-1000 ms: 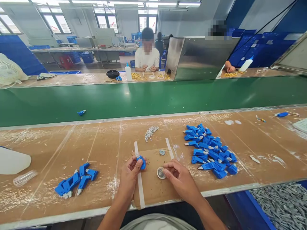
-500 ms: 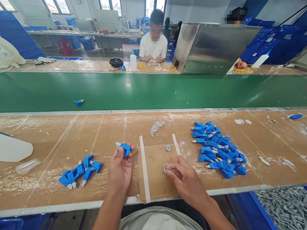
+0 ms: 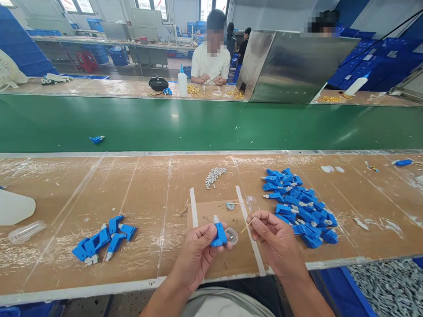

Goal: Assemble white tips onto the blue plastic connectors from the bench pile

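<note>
My left hand (image 3: 203,246) is closed on a blue plastic part (image 3: 219,235) with a pale grey tip pointing away from me. Between the fingertips of my right hand (image 3: 272,235) is a thin wooden stick (image 3: 246,227), slanting down toward the left. A small clear round dish (image 3: 232,236) lies just beyond the left fingers, partly hidden by them. Both hands are over a cardboard sheet (image 3: 228,262) edged with white tape strips. On it, farther back, sits a small bluish-grey lump (image 3: 230,205) with a stick beside it.
A large pile of blue parts (image 3: 297,202) lies right, a smaller group (image 3: 104,237) left. Small grey pieces (image 3: 215,177) sit behind the cardboard. A clear tube (image 3: 27,232) and a white bottle (image 3: 15,207) are far left. Beyond the green belt (image 3: 198,127) a co-worker (image 3: 211,61) sits.
My left hand has moved right with the blue part, over the cardboard. My right hand has left the dish, moved right, and now shows a thin stick in its fingers.
</note>
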The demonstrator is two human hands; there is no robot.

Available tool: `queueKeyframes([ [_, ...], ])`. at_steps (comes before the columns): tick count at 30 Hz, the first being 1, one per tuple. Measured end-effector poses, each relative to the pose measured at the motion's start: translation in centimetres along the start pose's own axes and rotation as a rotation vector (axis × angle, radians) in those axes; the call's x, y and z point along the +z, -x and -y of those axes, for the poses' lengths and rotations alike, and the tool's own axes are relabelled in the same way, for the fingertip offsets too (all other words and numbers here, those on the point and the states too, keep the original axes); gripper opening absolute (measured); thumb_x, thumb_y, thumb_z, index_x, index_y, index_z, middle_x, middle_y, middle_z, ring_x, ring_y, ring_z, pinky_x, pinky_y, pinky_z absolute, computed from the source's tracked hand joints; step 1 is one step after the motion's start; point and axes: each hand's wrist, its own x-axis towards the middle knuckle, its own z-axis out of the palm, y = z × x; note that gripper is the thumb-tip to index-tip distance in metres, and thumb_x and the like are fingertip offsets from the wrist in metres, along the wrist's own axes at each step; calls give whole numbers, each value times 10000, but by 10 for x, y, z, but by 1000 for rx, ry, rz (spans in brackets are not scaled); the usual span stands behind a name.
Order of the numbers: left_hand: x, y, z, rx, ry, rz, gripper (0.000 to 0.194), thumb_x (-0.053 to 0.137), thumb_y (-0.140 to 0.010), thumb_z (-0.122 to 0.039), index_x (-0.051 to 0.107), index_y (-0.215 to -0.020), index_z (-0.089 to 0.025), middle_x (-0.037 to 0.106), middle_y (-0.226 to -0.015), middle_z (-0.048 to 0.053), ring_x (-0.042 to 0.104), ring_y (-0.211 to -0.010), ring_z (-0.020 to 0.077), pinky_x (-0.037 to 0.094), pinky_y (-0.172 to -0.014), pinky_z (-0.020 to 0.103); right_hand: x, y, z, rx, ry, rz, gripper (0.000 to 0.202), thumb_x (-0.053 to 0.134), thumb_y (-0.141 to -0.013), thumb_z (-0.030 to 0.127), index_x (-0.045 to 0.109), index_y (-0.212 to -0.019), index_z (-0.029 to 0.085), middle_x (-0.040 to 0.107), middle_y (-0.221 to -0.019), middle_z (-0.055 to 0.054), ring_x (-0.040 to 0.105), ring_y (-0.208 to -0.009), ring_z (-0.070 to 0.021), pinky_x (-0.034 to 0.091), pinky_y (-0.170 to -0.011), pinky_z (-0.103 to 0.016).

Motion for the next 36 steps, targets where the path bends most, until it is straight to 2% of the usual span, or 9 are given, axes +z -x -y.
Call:
queueKeyframes([
  [4,5,2,5,-44,-7,71,333,711,-866,-348,752,-1019,-54,703,-932,134,708,-750,140,545,-608,122,8,11,14,-172,73,-33,174,711,-870,376,704,-887,203,648,-837,-48,520,-599,-135,452,-553,-272],
  [8,6,3,9,-64,2,113,326,714,-860,-349,747,-1012,-63,669,-840,102,707,-737,149,524,-578,127,20,23,27,-356,224,-24,83,660,-913,297,689,-895,221,648,-868,-48,561,-653,-155,481,-588,-282],
  [12,7,3,11,-74,16,156,267,693,-876,-330,741,-965,-83,642,-790,73,698,-709,141,511,-569,136,30,27,34,-451,286,25,64,619,-936,226,679,-918,240,644,-867,-40,614,-779,-187,519,-662,-292],
  [16,10,4,9,-78,22,175,248,687,-881,-318,736,-907,-77,635,-750,66,690,-684,130,506,-581,140,33,26,32,-470,297,48,108,599,-941,175,675,-931,252,637,-870,-33,615,-857,-191,522,-717,-290],
  [29,7,2,9,-85,18,183,284,711,-858,-350,743,-923,-75,657,-759,84,670,-685,134,504,-597,158,29,25,24,-434,344,130,93,590,-951,170,657,-944,234,622,-875,-38,608,-836,-188,505,-706,-292],
  [36,6,1,7,-61,-15,210,299,676,-888,-338,750,-966,-59,673,-829,110,645,-674,113,492,-589,150,33,26,24,-535,387,162,144,571,-941,106,650,-957,224,614,-867,-34,602,-827,-188,484,-708,-306],
])
